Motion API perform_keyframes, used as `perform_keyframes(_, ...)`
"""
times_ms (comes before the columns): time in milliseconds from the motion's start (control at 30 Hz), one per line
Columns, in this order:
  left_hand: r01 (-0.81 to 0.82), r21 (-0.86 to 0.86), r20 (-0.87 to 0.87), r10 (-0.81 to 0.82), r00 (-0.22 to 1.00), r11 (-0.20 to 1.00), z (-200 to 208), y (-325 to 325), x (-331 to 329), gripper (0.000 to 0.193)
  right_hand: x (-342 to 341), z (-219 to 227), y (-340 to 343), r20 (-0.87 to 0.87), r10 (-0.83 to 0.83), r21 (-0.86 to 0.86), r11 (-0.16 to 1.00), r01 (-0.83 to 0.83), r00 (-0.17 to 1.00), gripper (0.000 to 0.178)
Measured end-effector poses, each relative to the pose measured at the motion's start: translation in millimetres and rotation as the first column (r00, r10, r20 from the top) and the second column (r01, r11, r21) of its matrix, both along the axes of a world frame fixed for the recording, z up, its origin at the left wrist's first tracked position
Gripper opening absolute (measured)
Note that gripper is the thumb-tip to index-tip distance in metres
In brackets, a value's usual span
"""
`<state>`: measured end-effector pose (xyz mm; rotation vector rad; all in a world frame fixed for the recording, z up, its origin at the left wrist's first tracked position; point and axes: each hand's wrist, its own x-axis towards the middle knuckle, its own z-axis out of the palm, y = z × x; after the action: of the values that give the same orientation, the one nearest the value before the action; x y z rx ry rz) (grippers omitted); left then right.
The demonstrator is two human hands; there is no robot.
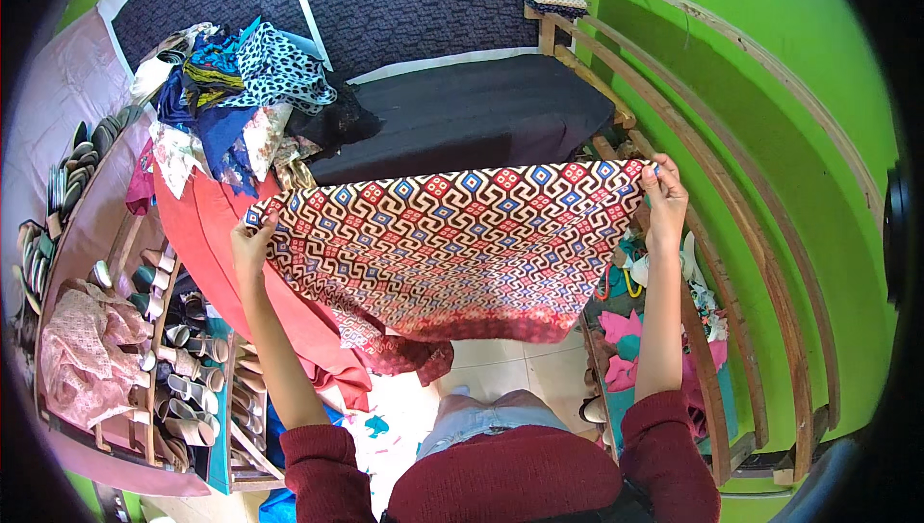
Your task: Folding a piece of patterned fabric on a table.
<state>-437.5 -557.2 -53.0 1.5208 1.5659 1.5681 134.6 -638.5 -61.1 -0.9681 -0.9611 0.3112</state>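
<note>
Red, cream, black and blue geometric-patterned cloth (452,244) spreads across the middle of the frame, held up in front of the person by both hands. Left hand (251,246) pinches its upper left corner between thumb and fingers; right hand (666,204) pinches the upper right corner in the same way. Both grips are closed on the fabric, and neither hand appears to hold anything else. Gripping the two corners wide apart seems to keep the top edge nearly straight, so the rest hangs in a broad sheet, its lower left part bunching into loose folds.

Behind it, toward the upper centre, lies a low surface draped in plain black fabric (472,119). At upper left, a mixed heap of printed and plain cloths (279,71) sits loosely piled, above a long coral-red fabric (207,225) that hangs down behind the patterned cloth. Pale and dark shoes (188,393) stand in rows at lower left, probably racked that way so each pair shows. No brand, label or writing is legible anywhere; the cloth's motifs are purely geometric.
</note>
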Motion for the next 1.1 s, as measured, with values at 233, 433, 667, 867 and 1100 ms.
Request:
perform_keyframes(233, 0.274, 0.052, 0.185, -0.278, 0.943, 0.960, 15.3, 9.3, -13.7, 0.013, 2.1, 0.7, 5.2, -0.238, 0.283, 0.236, 0.945, -0.228, 0.929, 0.013)
perform_keyframes(433, 0.281, -0.269, -0.145, -0.327, 0.934, 0.921, 5.5, 43.3, -41.6, 0.016, -11.5, 5.9, 12.5, 0.075, -0.043, -0.007, 0.999, 0.044, 0.996, 0.013)
perform_keyframes(667, -0.226, -0.234, -0.635, 0.027, 0.772, 0.946, -12.7, 59.7, -39.4, 0.025, -42.5, 21.0, 25.8, 0.135, -0.153, 0.059, 0.988, 0.146, 0.979, 0.015)
perform_keyframes(867, 0.348, 0.201, 0.424, -0.402, 0.812, 0.915, -17.8, 76.8, -15.7, 0.013, -23.3, 9.6, 39.8, 0.116, -0.102, 0.056, 0.994, 0.096, 0.988, 0.014)
perform_keyframes(1100, 0.274, -0.103, -0.040, -0.280, 0.959, 0.956, -35.6, 143.1, -14.2, 0.012, -34.9, -15.1, 76.1, 0.045, -0.240, 0.085, 0.968, 0.236, 0.970, 0.017)
